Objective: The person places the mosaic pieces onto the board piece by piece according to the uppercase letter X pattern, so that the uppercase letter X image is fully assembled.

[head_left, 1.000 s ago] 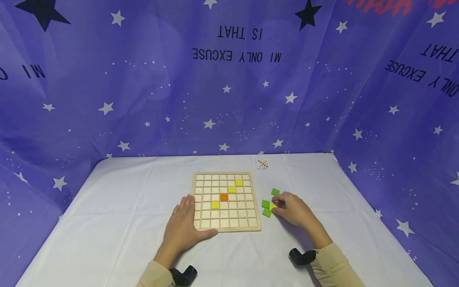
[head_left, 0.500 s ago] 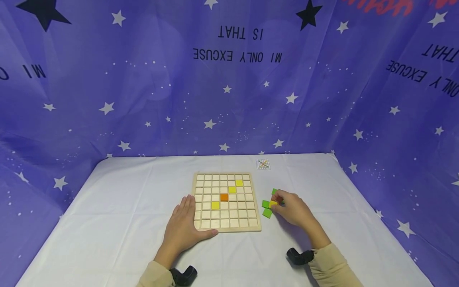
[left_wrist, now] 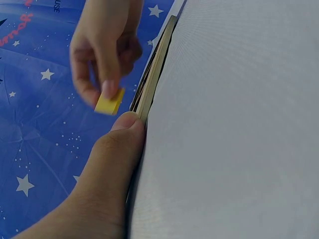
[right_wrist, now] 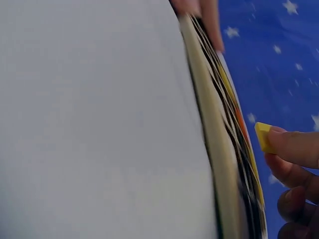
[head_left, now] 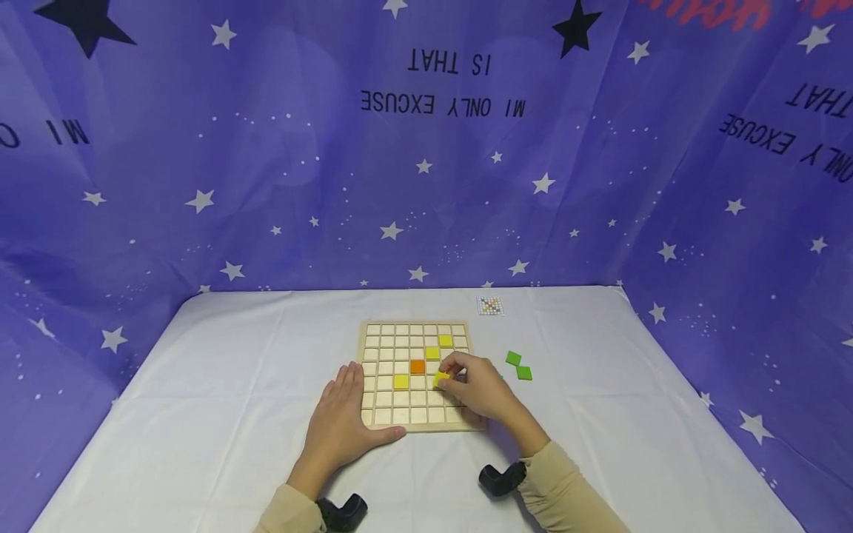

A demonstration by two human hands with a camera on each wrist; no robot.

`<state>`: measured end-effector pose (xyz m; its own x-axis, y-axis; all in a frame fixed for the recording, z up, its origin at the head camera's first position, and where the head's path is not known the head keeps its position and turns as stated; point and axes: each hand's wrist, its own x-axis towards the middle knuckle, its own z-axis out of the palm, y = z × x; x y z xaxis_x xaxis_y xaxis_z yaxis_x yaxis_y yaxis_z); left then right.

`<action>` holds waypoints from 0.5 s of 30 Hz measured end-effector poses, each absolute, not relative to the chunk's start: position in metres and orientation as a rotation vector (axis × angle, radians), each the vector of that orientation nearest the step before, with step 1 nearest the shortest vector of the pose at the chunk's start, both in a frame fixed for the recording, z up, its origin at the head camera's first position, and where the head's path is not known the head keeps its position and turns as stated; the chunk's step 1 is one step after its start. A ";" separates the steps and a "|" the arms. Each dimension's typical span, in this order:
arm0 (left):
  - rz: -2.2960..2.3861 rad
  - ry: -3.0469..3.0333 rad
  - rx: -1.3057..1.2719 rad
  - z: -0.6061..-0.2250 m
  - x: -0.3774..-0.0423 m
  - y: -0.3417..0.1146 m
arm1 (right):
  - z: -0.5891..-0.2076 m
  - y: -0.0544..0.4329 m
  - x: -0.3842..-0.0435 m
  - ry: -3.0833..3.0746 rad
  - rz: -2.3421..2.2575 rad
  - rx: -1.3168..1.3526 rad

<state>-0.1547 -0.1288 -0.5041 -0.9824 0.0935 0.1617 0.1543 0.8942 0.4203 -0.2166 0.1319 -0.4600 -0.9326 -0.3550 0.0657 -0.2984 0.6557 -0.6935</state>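
Observation:
A square wooden board [head_left: 426,428] with a grid of recessed cells lies on the table. My left hand [head_left: 341,418] rests along its left side with straight fingers, the thumb at the front edge. Between thumb and fingertips, my right hand [head_left: 489,391] pinches a yellow square tile [head_left: 441,379]. In the right wrist view this tile [right_wrist: 262,137] shows above the board's level. An orange tile [head_left: 417,367] and three yellow tiles, one of them [head_left: 400,382] nearer the front, form a diagonal in the cells. The right hand covers part of the board's right side.
Two green tiles [head_left: 524,373] lie on the white cloth right of the board; part of that area is behind the right hand. A small card with a printed grid pattern [head_left: 490,306] lies farther back. Purple star-printed curtain [head_left: 386,185] hangs behind and at the sides.
My right hand has lifted the yellow tile from among the green ones and carried it left over the board. The left hand stays in place.

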 end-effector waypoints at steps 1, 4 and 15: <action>-0.666 -2.922 -0.194 -0.504 -0.155 -0.129 | -0.461 0.124 -0.215 2.777 -1.154 -0.579; -0.653 -2.918 -0.198 -0.506 -0.155 -0.129 | -0.462 0.100 -0.210 2.776 -1.121 -0.658; -0.630 -2.919 -0.219 -0.508 -0.155 -0.131 | -0.468 0.046 -0.201 2.841 -0.921 -0.852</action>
<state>-0.1554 -0.1312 -0.5085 -0.9785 0.1112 0.1736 0.1729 0.9012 0.3974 -0.2009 0.0464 -0.4680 -0.8489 -0.5123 0.1300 -0.4912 0.6737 -0.5521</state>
